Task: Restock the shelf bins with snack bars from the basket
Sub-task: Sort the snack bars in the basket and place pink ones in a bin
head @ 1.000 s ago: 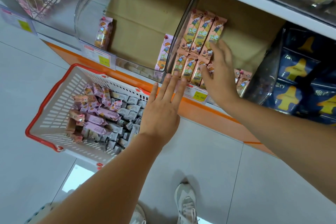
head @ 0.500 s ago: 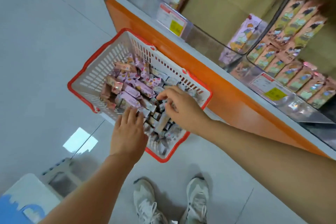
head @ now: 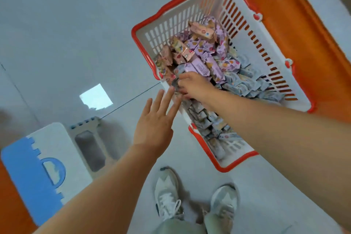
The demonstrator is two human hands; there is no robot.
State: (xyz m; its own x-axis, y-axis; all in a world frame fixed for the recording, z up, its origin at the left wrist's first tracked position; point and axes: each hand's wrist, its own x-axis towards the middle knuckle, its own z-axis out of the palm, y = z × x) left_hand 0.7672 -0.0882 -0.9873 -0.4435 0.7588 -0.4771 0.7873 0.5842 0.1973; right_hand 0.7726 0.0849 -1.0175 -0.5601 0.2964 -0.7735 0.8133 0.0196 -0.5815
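Grey tiled floor (head: 66,24), with a white, red-rimmed basket (head: 165,24) at 1 o'clock, full of snack bars (head: 205,47). The right hand (head: 193,85) reaches into its 8 o'clock corner, fingers curled and pinching snack bars. The left hand (head: 153,125) hovers just outside that wall, fingers (head: 161,99) straight and spread

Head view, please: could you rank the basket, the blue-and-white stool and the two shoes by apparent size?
1. basket
2. blue-and-white stool
3. left shoe and right shoe: alike, so left unranked.
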